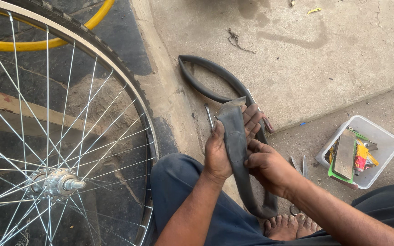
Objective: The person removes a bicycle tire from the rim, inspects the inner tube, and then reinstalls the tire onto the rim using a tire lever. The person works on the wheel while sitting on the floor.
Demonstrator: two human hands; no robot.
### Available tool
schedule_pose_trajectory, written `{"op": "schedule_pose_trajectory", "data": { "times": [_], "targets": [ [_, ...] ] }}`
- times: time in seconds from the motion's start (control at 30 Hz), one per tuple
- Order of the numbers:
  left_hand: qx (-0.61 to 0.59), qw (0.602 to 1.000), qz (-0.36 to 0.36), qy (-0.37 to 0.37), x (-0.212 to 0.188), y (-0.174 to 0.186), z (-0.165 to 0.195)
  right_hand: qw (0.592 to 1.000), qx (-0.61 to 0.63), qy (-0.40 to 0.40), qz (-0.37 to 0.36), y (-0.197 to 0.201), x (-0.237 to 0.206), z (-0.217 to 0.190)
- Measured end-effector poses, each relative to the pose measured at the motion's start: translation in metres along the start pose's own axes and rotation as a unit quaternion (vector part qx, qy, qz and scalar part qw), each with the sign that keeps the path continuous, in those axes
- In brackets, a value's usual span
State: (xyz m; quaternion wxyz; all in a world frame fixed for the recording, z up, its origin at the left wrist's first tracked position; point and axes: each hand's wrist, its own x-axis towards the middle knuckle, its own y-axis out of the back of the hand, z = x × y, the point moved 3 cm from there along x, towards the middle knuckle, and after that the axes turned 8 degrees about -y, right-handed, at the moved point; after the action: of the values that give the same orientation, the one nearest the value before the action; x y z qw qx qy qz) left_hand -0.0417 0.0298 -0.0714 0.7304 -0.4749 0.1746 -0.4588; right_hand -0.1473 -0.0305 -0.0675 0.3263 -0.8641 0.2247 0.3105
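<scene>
A black rubber inner tube [235,136] loops from the concrete floor up into both my hands. My left hand [222,146] grips the flattened tube from the left, fingers wrapped behind it. From the right, my right hand [265,166] pinches the tube's edge with thumb and fingers. The tube's far loop [208,75] lies on the concrete beyond my hands. Its lower end curls down by my bare foot [290,225].
A spoked bicycle wheel [60,132] with tyre and silver hub [55,182] stands at left, close to my knee. A white plastic tub [379,136] of repair bits sits at right. Scissors [299,166] lie on the ground near my right wrist. A thin metal tool [209,116] lies by the tube.
</scene>
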Motion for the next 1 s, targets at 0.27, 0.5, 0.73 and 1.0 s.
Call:
{"op": "schedule_pose_trajectory", "data": {
  "times": [0.27,0.5,0.73,1.0],
  "targets": [
    [0.098,0.992,-0.083,0.014,-0.009,-0.008,-0.007,0.995,-0.020,-0.077,0.064,0.002,-0.003,0.002],
    [0.107,0.991,-0.072,0.022,-0.011,-0.008,-0.010,0.993,-0.031,-0.068,0.088,0.009,0.006,0.016],
    [0.091,0.995,-0.032,0.003,-0.009,-0.008,-0.009,0.991,-0.053,-0.052,0.107,0.005,0.005,0.021],
    [-0.035,0.999,0.013,-0.005,-0.004,-0.003,-0.006,0.993,-0.012,0.027,0.110,-0.014,-0.002,0.012]
  ]
}}
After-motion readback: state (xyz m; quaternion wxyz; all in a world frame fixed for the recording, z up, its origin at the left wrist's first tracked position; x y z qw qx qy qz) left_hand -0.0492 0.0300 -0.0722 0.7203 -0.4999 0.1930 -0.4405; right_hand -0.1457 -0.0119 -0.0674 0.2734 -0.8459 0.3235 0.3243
